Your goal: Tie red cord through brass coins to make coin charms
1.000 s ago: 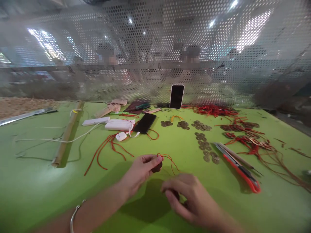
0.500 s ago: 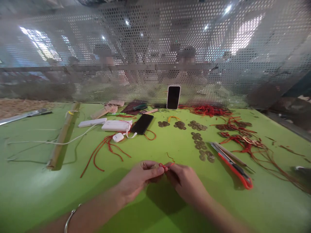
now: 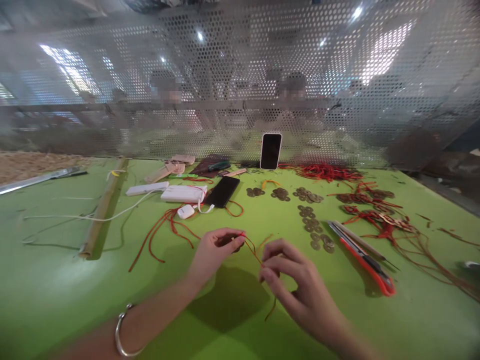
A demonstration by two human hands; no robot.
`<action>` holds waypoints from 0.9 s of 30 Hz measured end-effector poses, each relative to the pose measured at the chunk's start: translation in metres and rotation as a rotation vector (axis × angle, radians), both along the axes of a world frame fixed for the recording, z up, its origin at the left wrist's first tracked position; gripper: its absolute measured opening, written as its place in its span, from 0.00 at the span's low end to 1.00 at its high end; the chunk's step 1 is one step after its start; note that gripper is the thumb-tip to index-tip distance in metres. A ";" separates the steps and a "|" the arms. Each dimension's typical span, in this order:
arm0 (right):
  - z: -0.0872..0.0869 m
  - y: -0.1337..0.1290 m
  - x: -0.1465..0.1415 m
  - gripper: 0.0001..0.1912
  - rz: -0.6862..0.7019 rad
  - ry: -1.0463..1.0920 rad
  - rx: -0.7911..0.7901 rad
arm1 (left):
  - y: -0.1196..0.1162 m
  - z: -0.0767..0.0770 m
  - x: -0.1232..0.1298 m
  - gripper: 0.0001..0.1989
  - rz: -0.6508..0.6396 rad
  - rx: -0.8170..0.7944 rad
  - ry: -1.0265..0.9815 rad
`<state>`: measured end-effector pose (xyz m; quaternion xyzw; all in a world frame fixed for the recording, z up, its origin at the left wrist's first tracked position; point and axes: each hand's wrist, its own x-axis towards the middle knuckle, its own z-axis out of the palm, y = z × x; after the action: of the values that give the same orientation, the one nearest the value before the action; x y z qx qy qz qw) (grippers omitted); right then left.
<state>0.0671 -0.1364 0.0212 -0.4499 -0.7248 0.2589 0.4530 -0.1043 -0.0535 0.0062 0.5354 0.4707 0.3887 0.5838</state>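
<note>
Between thumb and fingers, my left hand (image 3: 219, 252) pinches one end of a thin red cord (image 3: 252, 250) over the near middle of the green table. The cord runs right and down to my right hand (image 3: 290, 280), whose thumb and forefinger close on it. A loose tail of cord hangs below the right fingers, and another short strand sticks up above them. Right of my hands lie several round coins with holes (image 3: 310, 222) and a red utility knife (image 3: 365, 262) beside a thin pointed stick (image 3: 356, 240).
A phone (image 3: 270, 151) stands upright before a perforated metal screen (image 3: 232, 115). Another phone (image 3: 224, 191), a white power bank (image 3: 183, 193) and red cords lie left of centre. A bamboo tube (image 3: 101, 215) is further left. Tangled red cords (image 3: 386, 222) lie at right.
My hands have drawn apart from touching each other. The left has risen slightly; the right has moved right and down, with the cord stretched between them.
</note>
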 end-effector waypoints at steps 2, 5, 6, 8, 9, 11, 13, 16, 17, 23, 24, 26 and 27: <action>0.001 0.003 0.006 0.09 -0.085 0.087 0.027 | 0.000 0.002 0.000 0.12 -0.013 -0.035 -0.025; -0.003 0.011 0.017 0.11 -0.182 0.251 -0.025 | -0.004 0.005 0.001 0.11 -0.071 -0.077 -0.053; -0.005 0.014 0.021 0.12 -0.217 0.317 -0.038 | -0.006 0.006 0.001 0.11 -0.084 -0.089 -0.057; -0.008 0.020 0.029 0.13 -0.314 0.430 -0.025 | -0.010 0.008 0.001 0.11 -0.099 -0.102 -0.056; -0.010 0.022 0.033 0.14 -0.367 0.454 0.000 | -0.012 0.008 0.001 0.10 -0.105 -0.102 -0.053; -0.011 0.026 0.036 0.14 -0.428 0.389 0.048 | -0.016 0.007 0.001 0.10 -0.125 -0.104 -0.044; -0.012 0.029 0.035 0.17 -0.398 0.198 0.038 | -0.019 0.006 0.001 0.10 -0.159 -0.136 -0.040; -0.012 0.030 0.027 0.17 -0.194 -0.043 -0.081 | -0.022 0.005 0.002 0.11 -0.212 -0.185 -0.060; -0.011 0.029 0.023 0.13 -0.126 -0.068 -0.131 | -0.022 0.005 0.003 0.10 -0.223 -0.189 -0.069; -0.010 0.027 0.022 0.11 -0.071 0.176 -0.277 | -0.020 0.005 0.003 0.09 -0.263 -0.172 -0.069; -0.009 0.028 0.026 0.11 -0.074 0.249 -0.271 | -0.020 0.005 0.003 0.09 -0.264 -0.172 -0.066; -0.008 0.031 0.038 0.10 -0.098 0.399 -0.228 | -0.021 0.005 0.002 0.10 -0.259 -0.183 -0.068; -0.007 0.034 0.047 0.10 -0.132 0.475 -0.188 | -0.021 0.005 0.002 0.10 -0.252 -0.190 -0.070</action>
<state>0.1143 -0.1023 0.0138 -0.4630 -0.5399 0.3932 0.5827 -0.1021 -0.0747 0.0109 0.5186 0.4140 0.2843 0.6920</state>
